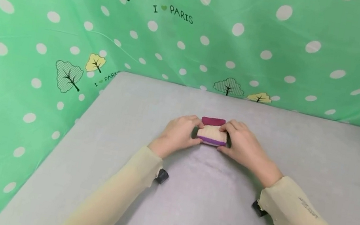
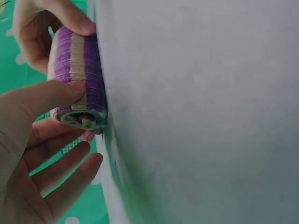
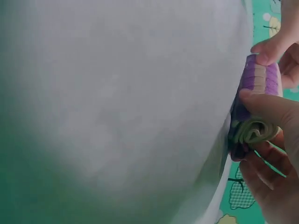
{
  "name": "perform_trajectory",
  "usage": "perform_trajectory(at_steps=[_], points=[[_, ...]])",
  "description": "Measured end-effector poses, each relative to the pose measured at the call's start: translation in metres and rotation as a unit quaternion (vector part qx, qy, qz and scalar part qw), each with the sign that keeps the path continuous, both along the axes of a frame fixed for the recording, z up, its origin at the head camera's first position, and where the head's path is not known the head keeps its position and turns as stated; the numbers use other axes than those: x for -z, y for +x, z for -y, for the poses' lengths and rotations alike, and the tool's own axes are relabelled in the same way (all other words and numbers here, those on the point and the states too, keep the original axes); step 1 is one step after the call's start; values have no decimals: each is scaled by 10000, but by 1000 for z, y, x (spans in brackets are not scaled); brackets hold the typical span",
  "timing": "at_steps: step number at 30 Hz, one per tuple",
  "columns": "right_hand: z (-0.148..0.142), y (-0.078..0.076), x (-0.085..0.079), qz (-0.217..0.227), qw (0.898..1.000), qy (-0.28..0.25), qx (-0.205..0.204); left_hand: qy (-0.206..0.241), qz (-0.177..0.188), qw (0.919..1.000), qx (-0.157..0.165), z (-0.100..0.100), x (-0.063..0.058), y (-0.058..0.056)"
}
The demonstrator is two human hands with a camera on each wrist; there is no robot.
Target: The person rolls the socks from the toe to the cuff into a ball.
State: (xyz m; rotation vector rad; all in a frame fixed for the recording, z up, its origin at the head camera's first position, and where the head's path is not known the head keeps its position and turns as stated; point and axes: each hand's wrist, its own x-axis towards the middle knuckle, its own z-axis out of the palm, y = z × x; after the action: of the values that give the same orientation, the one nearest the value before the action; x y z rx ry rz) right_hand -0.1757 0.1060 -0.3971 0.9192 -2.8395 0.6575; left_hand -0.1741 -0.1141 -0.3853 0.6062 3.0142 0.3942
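Pale sleeves (image 1: 116, 194), this side of striped roll (image 1: 212, 135); roll on tabletop (image 1: 198, 216), between left hand (image 1: 179, 131) and right hand (image 1: 245, 145), thumb and fingers pinching one end each.

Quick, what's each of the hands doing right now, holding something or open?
Left hand: holding the left end of the striped roll.
Right hand: holding the right end of the same roll.
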Motion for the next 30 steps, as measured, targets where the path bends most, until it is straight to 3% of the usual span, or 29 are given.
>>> perform_trajectory(at_steps=[3, 6, 11, 15, 21, 26, 30], points=[[0, 0, 4, 53, 9998, -151, -71, -71, 121, 9999, -16, 0, 0, -1], [0, 3, 4, 290, 9991, -305, -34, 229, 321, 9992, -25, 2, 1, 1], [-3, 7, 0, 1124, 9905, -744, 267, 982, 769, 9922, -88, 8, 5, 5], [-5, -1, -3, 1723, 9780, -1097, 430, 1133, 800, 9903, -61, 9, 5, 0], [-4, -16, -7, 2420, 9586, -1212, 881, 1732, 1123, 9754, -776, 5, 5, -12], [-7, -24, -13, 2801, 9479, -971, 1167, 1540, 1423, 9710, -1145, -4, -1, -23], [-8, -33, -18, 3277, 9325, -818, 1281, 1820, 1874, 9531, -1531, -7, -1, -34]])
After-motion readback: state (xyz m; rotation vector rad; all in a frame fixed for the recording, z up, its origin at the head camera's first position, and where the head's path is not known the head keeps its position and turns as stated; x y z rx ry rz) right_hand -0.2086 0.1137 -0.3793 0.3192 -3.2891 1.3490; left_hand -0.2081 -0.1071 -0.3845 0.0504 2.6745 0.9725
